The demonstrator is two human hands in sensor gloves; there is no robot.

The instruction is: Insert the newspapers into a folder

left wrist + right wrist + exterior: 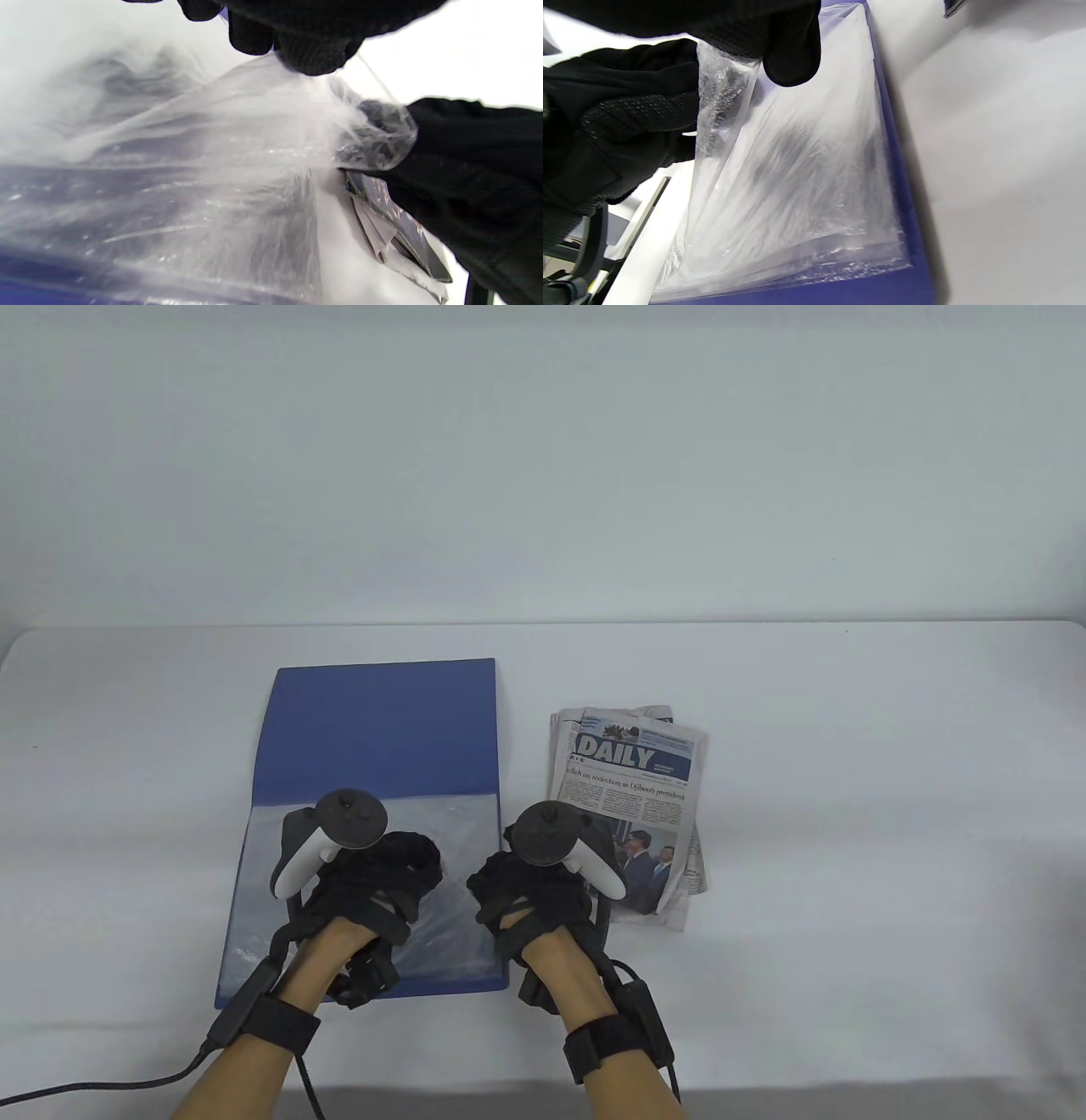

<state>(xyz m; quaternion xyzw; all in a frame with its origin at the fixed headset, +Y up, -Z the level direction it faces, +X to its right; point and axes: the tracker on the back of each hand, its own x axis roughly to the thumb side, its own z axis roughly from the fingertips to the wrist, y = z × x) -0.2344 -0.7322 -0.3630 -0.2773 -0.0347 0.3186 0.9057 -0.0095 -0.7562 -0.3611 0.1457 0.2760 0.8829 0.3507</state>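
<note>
A blue folder (pixel 382 712) lies open on the table, with clear plastic sleeves (pixel 458 831) on its near half. My left hand (pixel 420 865) and right hand (pixel 488 891) meet above the sleeves' right edge. Both pinch a sleeve and lift it off the stack. In the left wrist view the sleeve (pixel 254 127) is bunched at the right hand's fingers (pixel 458 161). In the right wrist view the raised sleeve (pixel 797 169) hangs between both hands. A folded newspaper (pixel 632 806) headed "DAILY" lies to the right of the folder, untouched; its edge also shows in the left wrist view (pixel 398 228).
The white table (pixel 848 814) extends to the right of the newspaper and beyond the folder to a white back wall. Glove cables (pixel 102 1086) trail off the near table edge.
</note>
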